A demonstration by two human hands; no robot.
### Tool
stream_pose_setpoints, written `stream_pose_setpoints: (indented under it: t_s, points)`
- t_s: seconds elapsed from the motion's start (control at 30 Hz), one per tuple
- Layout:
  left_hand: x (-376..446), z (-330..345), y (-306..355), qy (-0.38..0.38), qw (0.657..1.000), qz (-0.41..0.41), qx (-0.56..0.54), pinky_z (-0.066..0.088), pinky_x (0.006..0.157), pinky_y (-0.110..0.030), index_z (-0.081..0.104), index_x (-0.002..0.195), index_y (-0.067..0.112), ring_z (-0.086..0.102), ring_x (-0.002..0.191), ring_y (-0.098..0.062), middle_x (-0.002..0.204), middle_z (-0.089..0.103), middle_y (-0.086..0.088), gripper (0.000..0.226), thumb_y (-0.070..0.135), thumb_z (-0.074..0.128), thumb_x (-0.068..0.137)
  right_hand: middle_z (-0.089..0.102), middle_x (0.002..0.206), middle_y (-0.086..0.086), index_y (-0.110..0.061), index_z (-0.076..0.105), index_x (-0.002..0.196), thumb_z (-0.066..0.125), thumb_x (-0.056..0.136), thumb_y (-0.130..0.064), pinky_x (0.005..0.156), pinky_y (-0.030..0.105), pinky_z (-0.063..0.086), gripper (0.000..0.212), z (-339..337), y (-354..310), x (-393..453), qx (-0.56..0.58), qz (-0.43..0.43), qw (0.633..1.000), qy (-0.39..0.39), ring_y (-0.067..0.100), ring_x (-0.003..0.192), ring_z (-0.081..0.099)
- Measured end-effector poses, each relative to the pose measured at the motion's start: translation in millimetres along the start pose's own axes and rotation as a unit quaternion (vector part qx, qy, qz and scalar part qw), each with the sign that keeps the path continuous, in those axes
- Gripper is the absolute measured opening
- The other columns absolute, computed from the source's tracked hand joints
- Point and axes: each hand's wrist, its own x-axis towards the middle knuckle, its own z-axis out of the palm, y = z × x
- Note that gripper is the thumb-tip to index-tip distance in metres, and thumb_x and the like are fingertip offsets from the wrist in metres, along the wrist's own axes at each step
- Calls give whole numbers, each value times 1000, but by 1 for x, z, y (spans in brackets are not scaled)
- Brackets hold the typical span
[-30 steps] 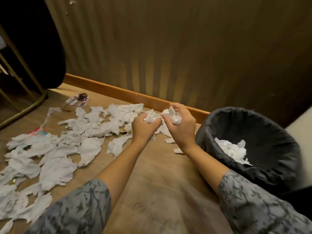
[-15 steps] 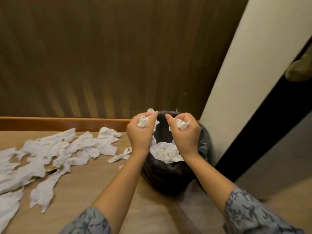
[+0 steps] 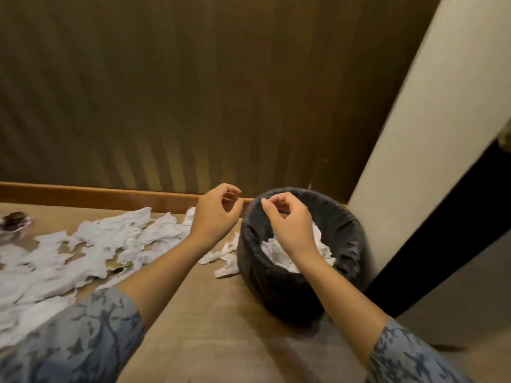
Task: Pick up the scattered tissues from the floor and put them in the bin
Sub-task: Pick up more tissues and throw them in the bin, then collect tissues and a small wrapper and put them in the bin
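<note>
A dark ribbed wooden wall (image 3: 193, 92) stands behind the tan floor (image 3: 215, 322). Many white crumpled tissues (image 3: 91, 250) lie scattered on the floor at the left. The round black bin with a plastic liner (image 3: 279, 294) stands at the right and holds white tissues (image 3: 279, 255). The left hand (image 3: 214, 217) hangs beside the bin, the right hand (image 3: 290, 225) above it; both are loosely curled and hold nothing.

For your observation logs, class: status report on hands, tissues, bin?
Left hand and right hand empty, fingers loosely curled. Tissues in bin; many tissues on floor. Nothing obstructing.
</note>
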Motion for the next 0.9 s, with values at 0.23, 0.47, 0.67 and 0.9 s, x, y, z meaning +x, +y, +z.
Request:
stream_pose_setpoints:
  t_s: [0.23, 0.47, 0.67, 0.9]
  points:
    - [-50, -99, -101, 37, 986, -146, 75, 46, 62, -13, 61, 105, 21, 62, 84, -10, 95, 66, 3, 18, 20, 65, 87, 67, 94, -3, -19, 64, 102, 66, 89, -34, 73, 24, 54, 20, 151, 1, -20, -65, 4, 964, -258, 13, 85, 62]
    - [-125, -113, -222, 51, 931, -349, 93, 47, 83, -32, 55, 118, 19, 58, 106, -23, 117, 59, -4, 38, 32, 66, 84, 30, 156, 10, -26, 26, 148, 53, 87, -49, 111, 53, 34, 71, 226, 93, -16, -293, 171, 875, -345, 37, 140, 30]
    - [-150, -115, -295, 32, 899, -415, 139, 38, 105, -38, 53, 127, 25, 38, 134, -27, 147, 38, -10, 52, 47, 67, 81, 0, 164, 7, -31, 19, 153, 51, 88, -64, 118, 58, 8, 79, 226, 159, -13, -373, 146, 860, -317, 36, 148, -8]
    - [-159, -94, -344, 29, 922, -337, 189, 19, 117, -41, 47, 136, 29, 10, 147, -26, 159, 16, -8, 52, 43, 60, 88, -23, 160, 8, -34, 0, 154, 43, 73, -86, 114, 60, -4, 105, 237, 217, -3, -450, 115, 849, -253, 35, 146, -21]
